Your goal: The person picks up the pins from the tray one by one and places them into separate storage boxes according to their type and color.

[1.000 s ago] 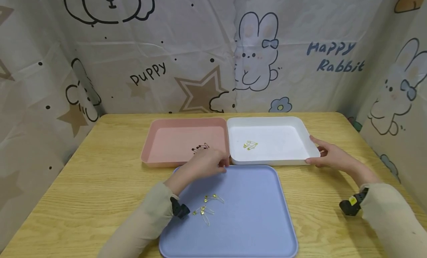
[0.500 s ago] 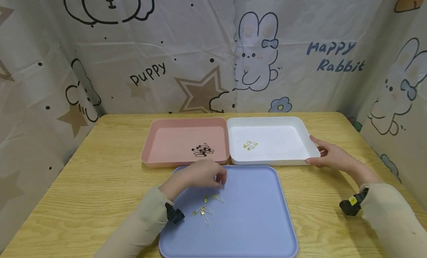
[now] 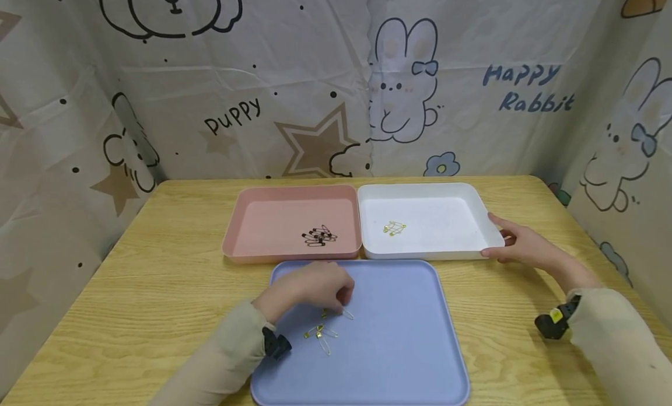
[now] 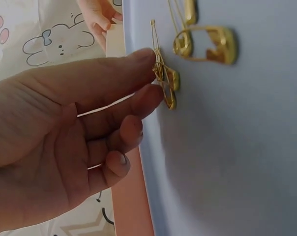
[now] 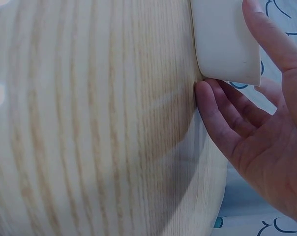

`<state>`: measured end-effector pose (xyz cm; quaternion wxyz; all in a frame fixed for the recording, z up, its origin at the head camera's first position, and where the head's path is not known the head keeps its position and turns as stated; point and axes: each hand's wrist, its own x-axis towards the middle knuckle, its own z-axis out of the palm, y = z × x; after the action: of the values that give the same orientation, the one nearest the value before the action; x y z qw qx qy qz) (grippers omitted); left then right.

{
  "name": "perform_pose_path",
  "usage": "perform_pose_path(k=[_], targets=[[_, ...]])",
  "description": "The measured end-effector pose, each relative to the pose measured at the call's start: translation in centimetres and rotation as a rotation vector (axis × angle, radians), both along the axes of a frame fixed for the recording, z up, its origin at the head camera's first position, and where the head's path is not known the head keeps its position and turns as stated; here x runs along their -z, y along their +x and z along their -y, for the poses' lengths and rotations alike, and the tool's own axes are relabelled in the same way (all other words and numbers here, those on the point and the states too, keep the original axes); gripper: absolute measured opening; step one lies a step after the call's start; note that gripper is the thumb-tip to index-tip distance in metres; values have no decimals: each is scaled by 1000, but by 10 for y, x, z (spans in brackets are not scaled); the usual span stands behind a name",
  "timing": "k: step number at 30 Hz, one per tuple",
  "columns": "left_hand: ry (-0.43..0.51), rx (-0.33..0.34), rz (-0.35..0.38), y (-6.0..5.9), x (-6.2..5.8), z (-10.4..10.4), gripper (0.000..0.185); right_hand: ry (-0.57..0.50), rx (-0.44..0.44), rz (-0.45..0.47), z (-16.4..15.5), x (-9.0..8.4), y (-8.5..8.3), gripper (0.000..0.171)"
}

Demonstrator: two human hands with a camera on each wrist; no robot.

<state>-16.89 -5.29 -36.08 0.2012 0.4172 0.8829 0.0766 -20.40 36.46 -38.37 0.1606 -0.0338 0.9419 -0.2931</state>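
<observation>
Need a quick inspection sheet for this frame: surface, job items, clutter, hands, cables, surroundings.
Surface: wooden table, bare around the trays.
Job items: gold safety pins on blue tray; black pins in pink tray; gold pins in white tray.
Clutter: nothing seen.
Hands: left hand touches a gold pin with its fingertips; right hand rests against the white tray's corner.
Cables: nothing seen.
Surroundings: cartoon-print cloth backdrop.
</observation>
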Motion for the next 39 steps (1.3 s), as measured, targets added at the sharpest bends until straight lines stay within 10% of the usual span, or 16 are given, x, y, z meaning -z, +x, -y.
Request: perform_pose_path(k=[39], targets=[[123,-19,-12,-6,-6,-9,13,2,-1,6,0,-2,0,101]])
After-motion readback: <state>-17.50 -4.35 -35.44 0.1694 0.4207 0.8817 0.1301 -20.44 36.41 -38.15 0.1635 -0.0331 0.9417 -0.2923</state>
